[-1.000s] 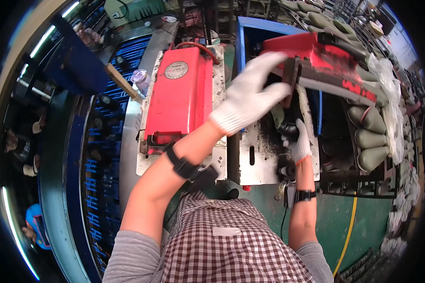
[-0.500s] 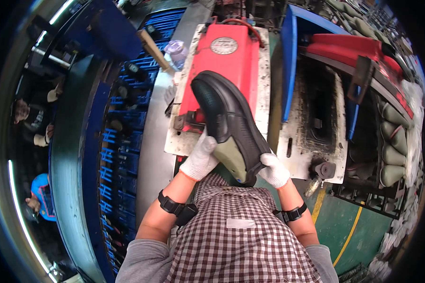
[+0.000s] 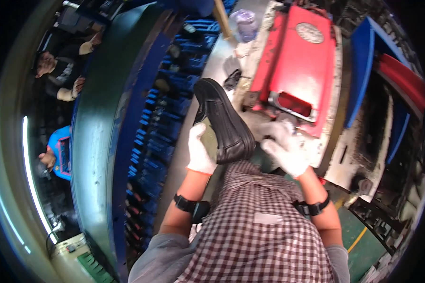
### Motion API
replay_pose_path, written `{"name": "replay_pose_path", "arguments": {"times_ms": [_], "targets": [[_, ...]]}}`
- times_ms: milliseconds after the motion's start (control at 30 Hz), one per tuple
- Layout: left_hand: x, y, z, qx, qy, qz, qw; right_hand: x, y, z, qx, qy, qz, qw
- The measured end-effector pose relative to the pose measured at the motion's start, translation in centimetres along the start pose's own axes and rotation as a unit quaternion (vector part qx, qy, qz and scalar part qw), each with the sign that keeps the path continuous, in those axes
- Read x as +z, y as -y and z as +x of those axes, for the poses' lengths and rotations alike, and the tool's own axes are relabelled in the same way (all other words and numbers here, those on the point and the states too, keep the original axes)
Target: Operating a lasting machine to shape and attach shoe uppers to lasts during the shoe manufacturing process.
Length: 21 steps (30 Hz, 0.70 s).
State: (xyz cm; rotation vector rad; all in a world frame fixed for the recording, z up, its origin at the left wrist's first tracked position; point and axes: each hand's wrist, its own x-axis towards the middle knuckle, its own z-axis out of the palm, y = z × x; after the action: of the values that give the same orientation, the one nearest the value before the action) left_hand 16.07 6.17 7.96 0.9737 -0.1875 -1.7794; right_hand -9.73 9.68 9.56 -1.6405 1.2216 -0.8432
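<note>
Your left hand [image 3: 200,150], in a white glove, has its fingers clamped on the olive-green form [image 3: 208,136] that fills the opening of the black shoe [image 3: 227,118]. The shoe is held in the air just ahead of your checkered apron [image 3: 250,226], tilted, its toe pointing away from you and its heel toward you. Your right hand [image 3: 285,150], gloved in white too, is just beside the heel, blurred; its thumb stands apart from the fingers, and a narrow gap shows between it and the shoe.

Beyond your right hand is the machine with a red cover [image 3: 301,66] on a pale plate [image 3: 334,106]. Farther right, another red cover [image 3: 403,85] sits behind a blue panel [image 3: 362,75]. Left of the red machine, a lavender container [image 3: 245,27] stands on the metal ledge [image 3: 216,67]. Blue racks [image 3: 153,127] run alongside a green conveyor [image 3: 99,127], and 2 co-workers are at your far left.
</note>
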Motion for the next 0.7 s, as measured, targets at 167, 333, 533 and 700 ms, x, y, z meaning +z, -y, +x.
{"name": "replay_pose_path", "arguments": {"times_ms": [167, 333, 533, 700], "targets": [[-10.4, -1.9, 4.7, 0.059, -0.201, 0.064, 0.976, 0.3, -3.4, -2.8, -0.030, -0.160, -0.292, 0.942], [-23.4, -5.5, 13.1, 0.067, -0.278, 0.180, 0.941, 0.9, -5.1, -3.9, 0.011, -0.184, -0.360, 0.914], [-32.7, -12.9, 21.4, 0.117, -0.355, 0.253, 0.892, 1.3, -5.0, -3.4, 0.029, -0.186, -0.366, 0.911], [-31.2, -15.2, 25.1, 0.186, -0.392, 0.353, 0.829, 1.7, -5.6, -3.9, 0.043, -0.193, -0.398, 0.896]]}}
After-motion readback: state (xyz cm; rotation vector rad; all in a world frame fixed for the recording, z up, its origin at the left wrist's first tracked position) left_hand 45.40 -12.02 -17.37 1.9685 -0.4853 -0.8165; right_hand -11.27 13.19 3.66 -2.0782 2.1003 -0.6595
